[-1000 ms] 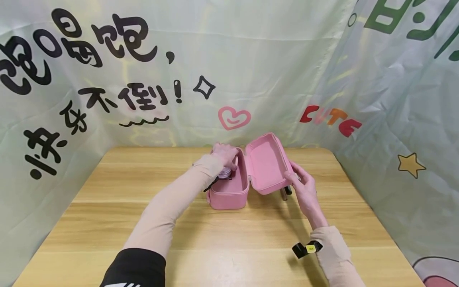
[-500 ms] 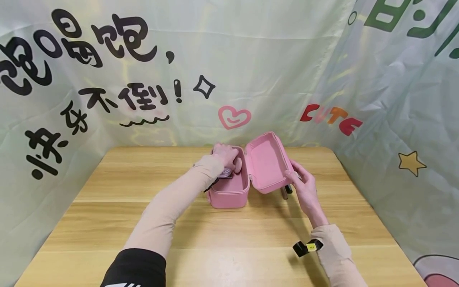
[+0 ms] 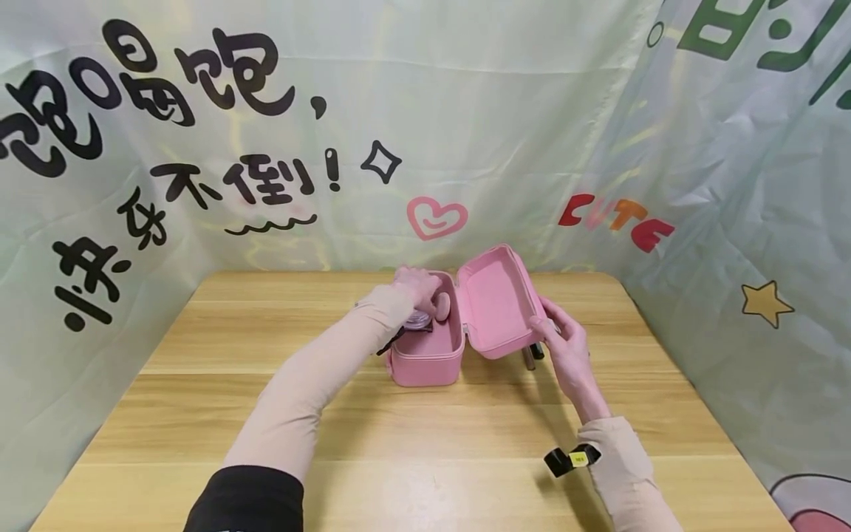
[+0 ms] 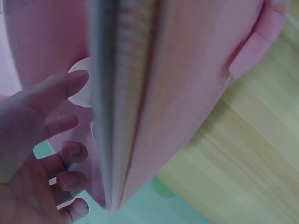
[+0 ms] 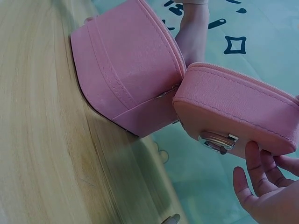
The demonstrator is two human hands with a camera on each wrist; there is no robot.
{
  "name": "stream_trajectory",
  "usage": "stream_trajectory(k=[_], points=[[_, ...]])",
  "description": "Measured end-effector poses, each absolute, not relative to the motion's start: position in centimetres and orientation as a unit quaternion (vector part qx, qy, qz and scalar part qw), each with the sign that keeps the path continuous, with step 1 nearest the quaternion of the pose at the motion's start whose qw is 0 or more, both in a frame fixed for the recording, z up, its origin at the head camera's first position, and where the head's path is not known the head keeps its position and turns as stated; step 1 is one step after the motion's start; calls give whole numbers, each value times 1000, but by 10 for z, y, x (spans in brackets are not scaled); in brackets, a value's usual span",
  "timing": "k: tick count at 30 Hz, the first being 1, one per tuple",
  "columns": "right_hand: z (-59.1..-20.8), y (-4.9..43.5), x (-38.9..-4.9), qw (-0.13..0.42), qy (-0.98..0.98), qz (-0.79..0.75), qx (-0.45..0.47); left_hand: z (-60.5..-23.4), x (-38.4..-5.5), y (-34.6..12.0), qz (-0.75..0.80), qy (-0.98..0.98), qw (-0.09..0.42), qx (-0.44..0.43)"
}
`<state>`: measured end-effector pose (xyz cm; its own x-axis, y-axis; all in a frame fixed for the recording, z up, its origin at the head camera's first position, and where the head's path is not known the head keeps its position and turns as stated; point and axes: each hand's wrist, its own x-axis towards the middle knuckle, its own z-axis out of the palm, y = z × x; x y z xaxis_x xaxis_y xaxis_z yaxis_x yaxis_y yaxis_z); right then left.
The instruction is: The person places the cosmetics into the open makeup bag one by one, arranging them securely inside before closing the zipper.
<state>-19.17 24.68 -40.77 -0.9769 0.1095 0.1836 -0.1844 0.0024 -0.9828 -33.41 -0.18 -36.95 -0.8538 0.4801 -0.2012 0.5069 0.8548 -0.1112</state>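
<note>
A pink zippered case (image 3: 425,371) stands on the table with its lid (image 3: 495,303) swung out to the right. My left hand (image 3: 417,287) reaches in over the case's far left part. In the left wrist view its fingers are loosely bent and spread, the thumb overlapping a pale round thing (image 4: 80,93) inside. The head view shows this round pink thing (image 3: 442,307) beside the hand, with a clear purplish item (image 3: 418,321) nearer the front. My right hand (image 3: 569,355) pinches the lid's right edge, thumb inside and fingers on the outer face, near a metal emblem (image 5: 218,141).
A thin brownish stick (image 3: 528,359) and a dark one (image 3: 537,351) lie on the table under the lid, partly hidden. A black camera (image 3: 572,459) sits on the right wrist. Printed fabric (image 3: 505,148) rises behind the wooden table (image 3: 399,458).
The round pink thing beside my left hand shows more fully inside the case than a second ago. My right hand keeps its hold on the lid, almost unmoved.
</note>
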Motion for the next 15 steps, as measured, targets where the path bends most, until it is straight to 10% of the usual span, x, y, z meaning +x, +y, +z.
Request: stream_trajectory(k=[15], points=[[-408, 247, -191, 103, -703, 704, 24, -343, -330, -37, 40, 955, 121, 266]])
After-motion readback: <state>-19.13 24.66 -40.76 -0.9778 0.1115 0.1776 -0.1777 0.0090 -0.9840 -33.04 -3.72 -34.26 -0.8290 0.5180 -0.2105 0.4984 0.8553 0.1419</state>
